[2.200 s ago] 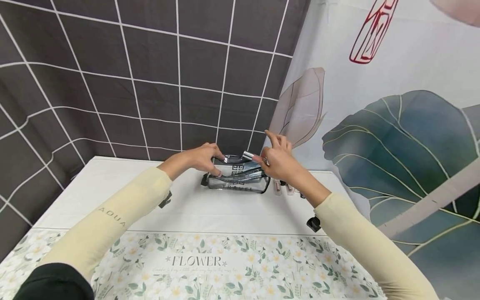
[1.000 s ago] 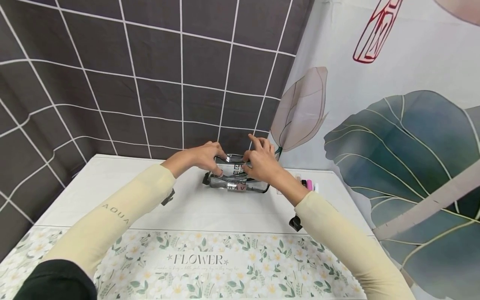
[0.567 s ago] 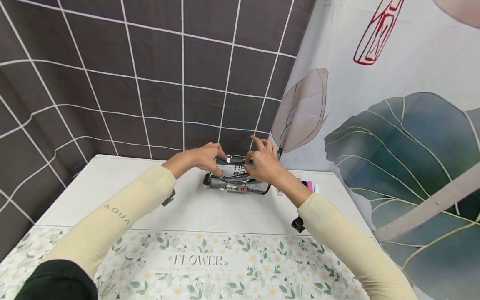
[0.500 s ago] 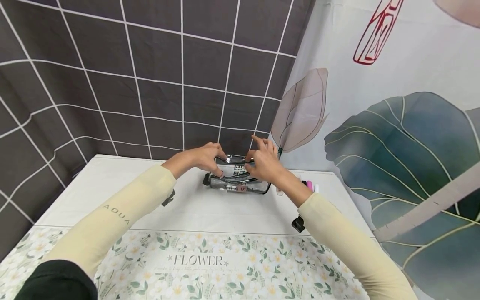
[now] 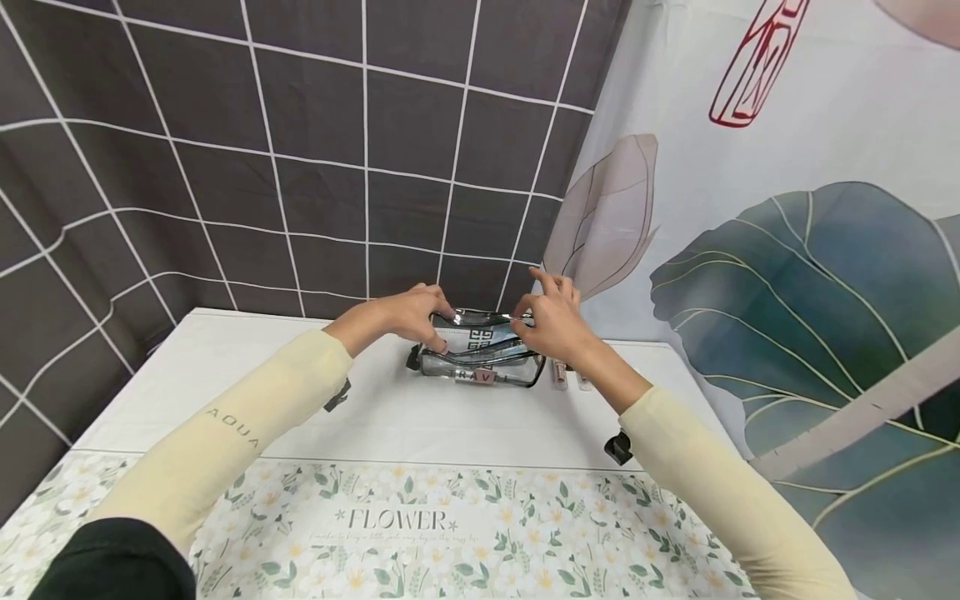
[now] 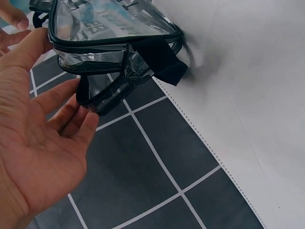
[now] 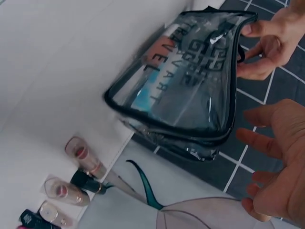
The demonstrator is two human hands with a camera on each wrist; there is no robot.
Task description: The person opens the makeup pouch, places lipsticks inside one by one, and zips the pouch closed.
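A clear zip pouch (image 5: 480, 377) with black trim and TRAVEL lettering stands at the back of the white table. My left hand (image 5: 408, 315) grips the left end of its opening, thumb on the front rim and fingers at the rear one, holding the two apart. In the left wrist view, the fingers of the left hand (image 6: 52, 119) curl against a black-edged rim. Over the pouch's right end is my right hand (image 5: 555, 325). The right wrist view shows the right hand (image 7: 281, 157) empty, fingers loosely bent beside the rim. Pinkish and light-blue items show through the plastic.
Right of the pouch lie clear-capped lipsticks (image 7: 86, 155), a dark green-black cylinder (image 7: 88, 181) and several other small cosmetics (image 7: 52, 213). A floral mat (image 5: 397, 533) marked FLOWER covers the table's front. Dark gridded cloth (image 5: 300, 167) hangs behind.
The right hand has lowered a pinkish, silver-ended tube into the pouch and let it go, then drawn back up and right. The left hand has kept its hold on the rim.
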